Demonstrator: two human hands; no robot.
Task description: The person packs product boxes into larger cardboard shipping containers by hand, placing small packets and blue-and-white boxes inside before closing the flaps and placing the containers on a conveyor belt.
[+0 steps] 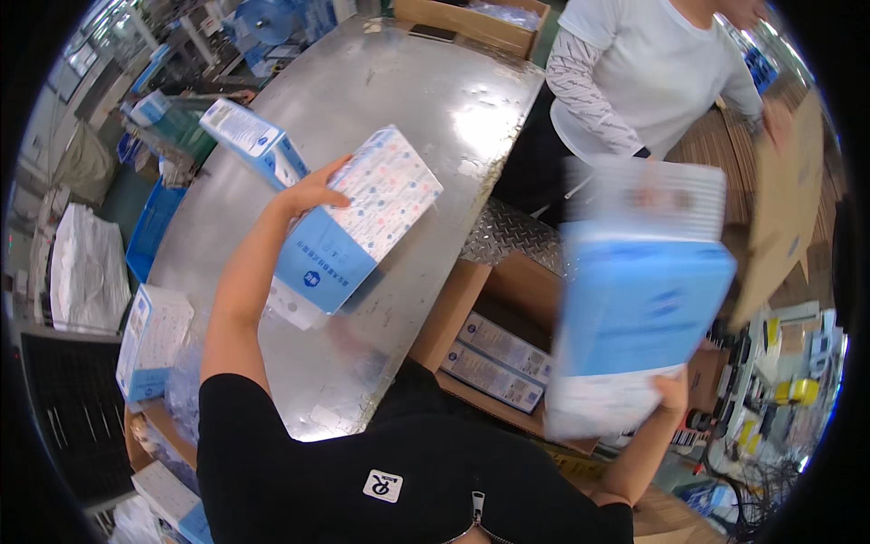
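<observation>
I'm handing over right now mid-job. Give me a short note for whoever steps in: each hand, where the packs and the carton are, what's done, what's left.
Left hand: gripping a blue and white patterned pack, held tilted over the metal table.
Right hand: holding a second blue pack by its lower edge, over the open cardboard carton; motion-blurred.
Done: two flat packs already lie in the carton.
Left: both held packs are not yet in the carton. Another blue box sits on the table's far left.
Note: a co-worker in a white shirt stands across the table handling a flat piece of cardboard.
</observation>
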